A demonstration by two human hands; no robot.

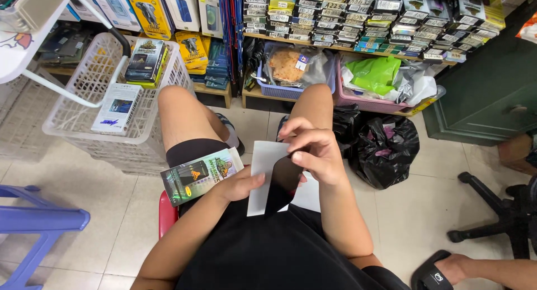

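My left hand (241, 184) pinches the white sleeve (267, 175) over my lap; my right hand (313, 150) curls its fingertips shut on the dark glass sheet (282, 181) half out of it; thin, stiff, slippery, probably brittle; I'd hold its edges only.

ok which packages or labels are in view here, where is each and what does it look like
Flat green and black packet: on the left thigh, beside the left hand.
White sleeve with a black sheet: held by both hands, right hand on top.
Black and yellow box: in the white basket.
White flat box: lower in the same basket.
Yellow boxes: upper shelf, left.
Stacked slim labelled packs: upper shelf, right.
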